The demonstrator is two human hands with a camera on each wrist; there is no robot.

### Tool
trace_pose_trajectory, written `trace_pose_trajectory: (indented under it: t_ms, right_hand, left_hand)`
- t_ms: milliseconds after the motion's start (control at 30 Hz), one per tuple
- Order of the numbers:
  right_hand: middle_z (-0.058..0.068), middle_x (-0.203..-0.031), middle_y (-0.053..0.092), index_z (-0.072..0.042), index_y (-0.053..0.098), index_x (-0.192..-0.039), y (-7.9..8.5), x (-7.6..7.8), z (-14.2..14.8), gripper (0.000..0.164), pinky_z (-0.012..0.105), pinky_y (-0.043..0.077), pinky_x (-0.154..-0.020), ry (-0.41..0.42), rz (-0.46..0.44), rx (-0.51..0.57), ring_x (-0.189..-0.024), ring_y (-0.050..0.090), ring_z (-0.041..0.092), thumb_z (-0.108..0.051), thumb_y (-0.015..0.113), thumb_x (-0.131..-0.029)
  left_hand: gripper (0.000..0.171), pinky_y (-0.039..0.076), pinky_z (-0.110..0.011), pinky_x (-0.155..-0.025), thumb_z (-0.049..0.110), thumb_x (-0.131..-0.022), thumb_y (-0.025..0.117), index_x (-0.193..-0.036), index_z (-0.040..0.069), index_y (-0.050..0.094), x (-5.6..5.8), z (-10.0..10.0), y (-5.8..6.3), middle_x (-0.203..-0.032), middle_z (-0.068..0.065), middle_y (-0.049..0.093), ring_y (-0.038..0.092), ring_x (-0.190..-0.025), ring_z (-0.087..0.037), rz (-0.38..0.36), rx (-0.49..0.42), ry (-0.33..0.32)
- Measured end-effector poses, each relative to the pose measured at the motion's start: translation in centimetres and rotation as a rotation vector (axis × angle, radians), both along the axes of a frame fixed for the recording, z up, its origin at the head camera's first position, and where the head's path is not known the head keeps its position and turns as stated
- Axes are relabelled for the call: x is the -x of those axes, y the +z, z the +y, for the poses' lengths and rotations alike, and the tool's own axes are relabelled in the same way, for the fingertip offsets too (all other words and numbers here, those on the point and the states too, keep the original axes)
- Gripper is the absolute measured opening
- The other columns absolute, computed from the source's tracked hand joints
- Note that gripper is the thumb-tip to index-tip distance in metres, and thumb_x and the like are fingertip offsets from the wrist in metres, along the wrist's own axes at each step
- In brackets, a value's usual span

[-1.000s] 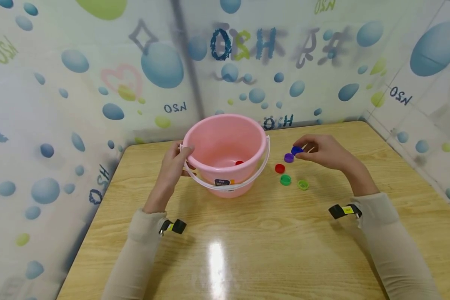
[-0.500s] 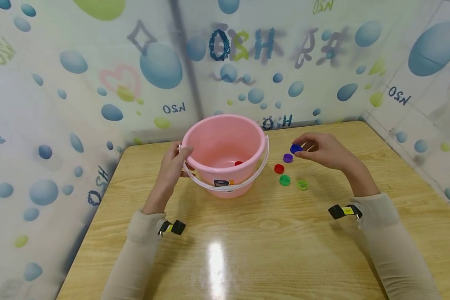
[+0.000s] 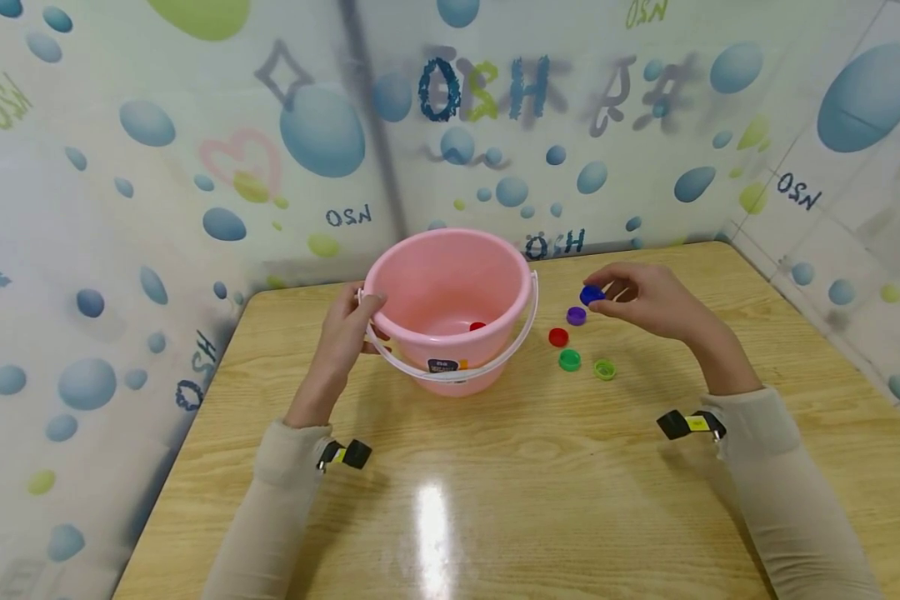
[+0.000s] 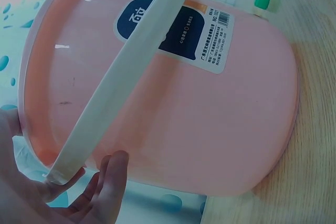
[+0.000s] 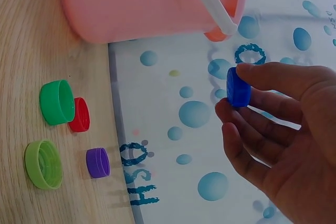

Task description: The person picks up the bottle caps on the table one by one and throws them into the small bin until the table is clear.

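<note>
Blue is the cap [image 3: 592, 296] the right hand [image 3: 643, 298] pinches, while the left hand [image 3: 341, 331] grips the pink bucket [image 3: 450, 277].

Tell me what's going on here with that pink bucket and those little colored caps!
A person's left hand holds the pink bucket on the table. The right hand pinches a blue cap above the table. Beside the bucket lie a purple cap, a red cap, a green cap and a light green cap. A red piece shows inside the bucket.
</note>
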State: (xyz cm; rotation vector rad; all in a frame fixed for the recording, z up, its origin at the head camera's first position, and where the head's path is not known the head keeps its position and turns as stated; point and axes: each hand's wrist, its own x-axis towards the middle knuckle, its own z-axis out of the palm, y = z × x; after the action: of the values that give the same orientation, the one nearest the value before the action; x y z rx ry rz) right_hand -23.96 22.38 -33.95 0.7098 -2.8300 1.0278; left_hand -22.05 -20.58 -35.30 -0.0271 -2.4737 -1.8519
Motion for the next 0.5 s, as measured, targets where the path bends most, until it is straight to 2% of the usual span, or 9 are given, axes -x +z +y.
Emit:
trace_pose_trajectory:
  t_ms: [267, 500]
  right_hand:
    - [0.018, -0.115, 0.074, -0.002, 0.069, -0.126, 0.29, -0.32, -0.02, 0.034, 0.012, 0.054, -0.075, 0.039, 0.042, 0.015, -0.094, 0.072, 0.028, -0.015, 0.075, -0.095]
    - [0.011, -0.114, 0.075, -0.006, 0.071, -0.123, 0.51, -0.54, -0.2, 0.03, 0.012, 0.054, -0.077, -0.008, 0.044, 0.013, -0.093, 0.072, 0.021, -0.014, 0.076, -0.094]
  left_hand:
    - [0.047, 0.064, -0.036, -0.063, 0.043, -0.102, 0.054, -0.137, 0.011, 0.052, 0.07, -0.04, -0.11, -0.085, -0.001, 0.062, 0.065, -0.074, -0.018, 0.004, 0.003, -0.009]
    - [0.047, 0.064, -0.037, -0.063, 0.042, -0.102, 0.054, -0.137, 0.012, 0.052, 0.03, -0.02, -0.11, -0.084, 0.0, 0.062, 0.066, -0.073, -0.018, 0.001, 0.003, -0.005]
